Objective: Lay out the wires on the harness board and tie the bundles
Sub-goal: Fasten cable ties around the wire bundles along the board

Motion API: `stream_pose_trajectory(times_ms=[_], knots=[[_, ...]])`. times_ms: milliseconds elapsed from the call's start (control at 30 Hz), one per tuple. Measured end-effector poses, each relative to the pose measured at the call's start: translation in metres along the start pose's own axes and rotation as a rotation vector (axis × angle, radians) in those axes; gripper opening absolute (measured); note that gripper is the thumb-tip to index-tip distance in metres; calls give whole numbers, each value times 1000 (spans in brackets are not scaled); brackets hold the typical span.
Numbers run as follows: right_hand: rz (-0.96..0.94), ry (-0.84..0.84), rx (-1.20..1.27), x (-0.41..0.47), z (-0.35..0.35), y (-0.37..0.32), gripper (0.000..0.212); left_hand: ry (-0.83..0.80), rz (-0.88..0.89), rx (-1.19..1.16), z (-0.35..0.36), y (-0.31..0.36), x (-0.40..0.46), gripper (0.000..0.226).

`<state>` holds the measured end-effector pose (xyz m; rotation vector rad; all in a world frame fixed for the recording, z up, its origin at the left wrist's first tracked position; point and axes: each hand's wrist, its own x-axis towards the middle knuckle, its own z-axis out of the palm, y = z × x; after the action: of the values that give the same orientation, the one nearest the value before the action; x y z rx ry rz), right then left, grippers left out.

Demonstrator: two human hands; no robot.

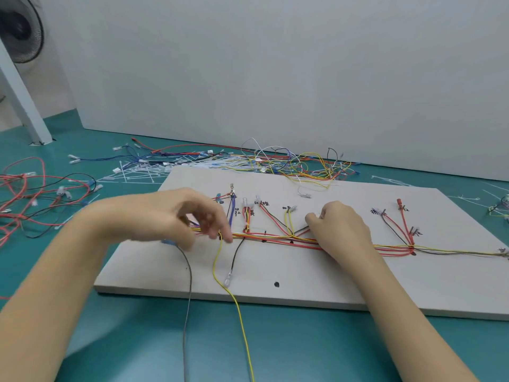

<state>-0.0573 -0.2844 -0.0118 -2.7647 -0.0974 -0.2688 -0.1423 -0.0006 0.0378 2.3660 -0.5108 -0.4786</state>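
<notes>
A pale grey harness board (316, 271) lies on the teal floor. Along its middle runs a bundle of red, yellow and black wires (275, 239), with branches going up to handwritten labels and white connectors. My left hand (176, 216) hovers over the bundle's left end, its fingers curved down and touching the wires; it is blurred. My right hand (341, 227) rests on the bundle further right, and its fingertips pinch a small white connector. A yellow wire (237, 301), a grey wire (188, 299) and a short black wire (237, 252) trail off the bundle towards me.
Loose coloured wires (300, 162) and white cable ties (137, 173) are heaped behind the board along the white wall. A tangle of red wires (30, 199) lies to the left. A fan (20, 28) stands at the upper left. More ties (465, 198) lie at the right.
</notes>
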Motion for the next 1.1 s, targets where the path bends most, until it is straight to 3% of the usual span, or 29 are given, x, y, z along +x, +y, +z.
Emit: stream_pose_trajectory(times_ms=[67, 167, 367, 600, 833, 967, 1100], knots=[[0, -12, 85, -2, -1, 1, 27, -74, -120, 180, 5, -8, -5, 49], [-1, -17, 200, -3, -4, 3, 27, -27, -99, 363, 22, -9, -18, 58], [-24, -53, 302, -3, -6, 4, 25, 78, -62, 257, 46, 5, -25, 37], [-28, -48, 377, -2, -8, 5, 29, 6, -117, 244, 46, 8, -34, 42], [-19, -48, 381, -2, -10, 8, 29, 210, -13, 322, 72, 6, -25, 30], [-21, -53, 414, -3, -12, 8, 27, 258, -41, 230, 66, 8, -26, 26], [-27, -39, 494, -4, -17, 5, 25, 412, -101, 194, 62, 14, -25, 21]])
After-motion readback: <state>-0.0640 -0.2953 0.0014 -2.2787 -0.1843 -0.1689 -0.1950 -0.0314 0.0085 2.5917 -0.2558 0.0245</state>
